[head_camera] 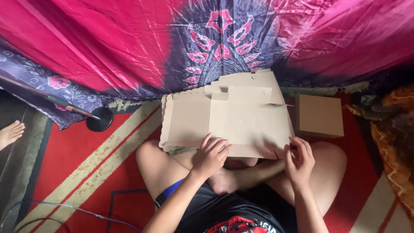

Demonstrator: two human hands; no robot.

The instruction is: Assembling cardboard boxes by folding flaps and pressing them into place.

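I sit cross-legged on a red mat, and a flat, unfolded cardboard box blank (pixel 248 123) rests on a stack of similar blanks (pixel 185 118) over my knees. My left hand (pixel 211 155) lies palm down on the near edge of the top blank, fingers spread, pressing it. At the blank's near right corner, my right hand (pixel 298 159) pinches a flap between its fingers. A folded, closed cardboard box (pixel 319 115) stands on the mat just right of the stack.
A pink and purple patterned cloth (pixel 207 39) hangs across the back. A dark rod with a round black base (pixel 99 120) leans at left. Another person's bare foot (pixel 10 133) shows at the far left edge. Patterned fabric (pixel 394 129) lies at right.
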